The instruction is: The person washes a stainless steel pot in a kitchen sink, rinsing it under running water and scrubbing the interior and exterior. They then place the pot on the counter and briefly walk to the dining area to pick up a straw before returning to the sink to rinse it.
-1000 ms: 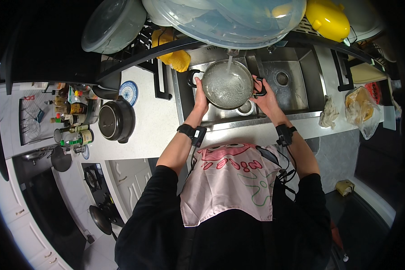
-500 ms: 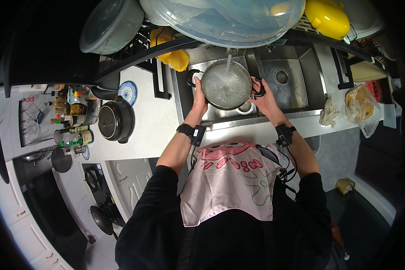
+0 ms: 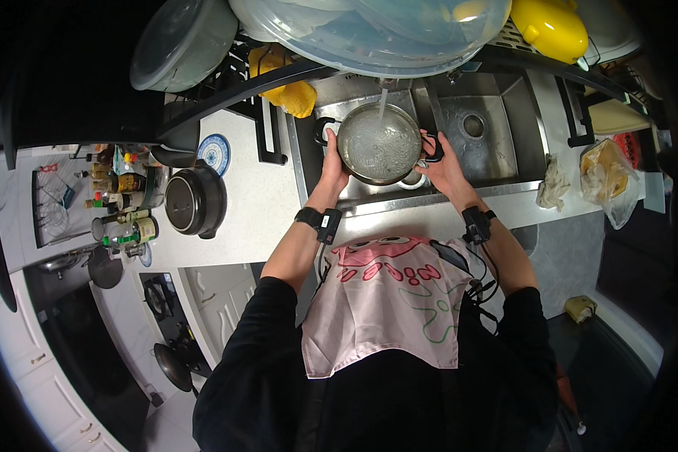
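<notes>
A round metal pot [image 3: 373, 179] with black side handles hangs in the left basin of the steel sink [image 3: 320, 197]. A thin stream of water [image 3: 383, 107] falls into it, and rippled water covers its bottom. My left hand [image 3: 332, 167] grips the pot's left side by the handle, thumb up along the wall. On the opposite side my right hand [image 3: 446, 167] is closed around the right handle, its fingers partly hidden beneath. The pot looks about level. Part of a drain fitting shows below its right edge.
Overhead, a black rack [image 3: 309, 69] carries large translucent bowls [image 3: 369, 45]. A yellow cloth [image 3: 297, 98] hangs at the sink's left. Left on the counter sit a dark pot [image 3: 192, 202], a patterned plate [image 3: 214, 154] and bottles; to the right, a rag [image 3: 554, 183] and a plastic bag [image 3: 610, 184].
The water in the pot looks less churned beneath the stream. Both hands keep their hold, and the pot stays almost in place.
</notes>
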Available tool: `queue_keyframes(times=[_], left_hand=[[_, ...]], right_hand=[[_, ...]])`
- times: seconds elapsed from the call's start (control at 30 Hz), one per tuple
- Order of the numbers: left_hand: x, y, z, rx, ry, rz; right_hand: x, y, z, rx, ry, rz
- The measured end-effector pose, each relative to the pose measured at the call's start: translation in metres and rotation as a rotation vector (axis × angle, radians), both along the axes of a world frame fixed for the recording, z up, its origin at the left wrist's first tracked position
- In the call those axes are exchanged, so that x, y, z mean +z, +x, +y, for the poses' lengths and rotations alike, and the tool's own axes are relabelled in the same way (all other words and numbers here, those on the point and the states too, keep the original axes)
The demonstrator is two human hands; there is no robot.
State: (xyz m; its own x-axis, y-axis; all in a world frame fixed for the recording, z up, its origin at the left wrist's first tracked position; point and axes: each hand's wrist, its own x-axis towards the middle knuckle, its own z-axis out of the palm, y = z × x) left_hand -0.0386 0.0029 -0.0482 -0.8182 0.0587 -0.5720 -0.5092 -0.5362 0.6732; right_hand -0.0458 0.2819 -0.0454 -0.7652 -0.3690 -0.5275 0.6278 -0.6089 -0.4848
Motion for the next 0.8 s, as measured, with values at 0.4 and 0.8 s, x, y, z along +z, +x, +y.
queue_keyframes(times=[0.4, 0.8], left_hand=[[0.006, -0.002, -0.005, -0.009, -0.054, -0.064], [0.007, -0.005, -0.006, 0.016, -0.135, -0.042]], right_hand=[[-0.001, 0.001, -0.005, -0.040, -0.044, -0.063], [0.010, 0.004, -0.011, -0.016, -0.021, -0.045]])
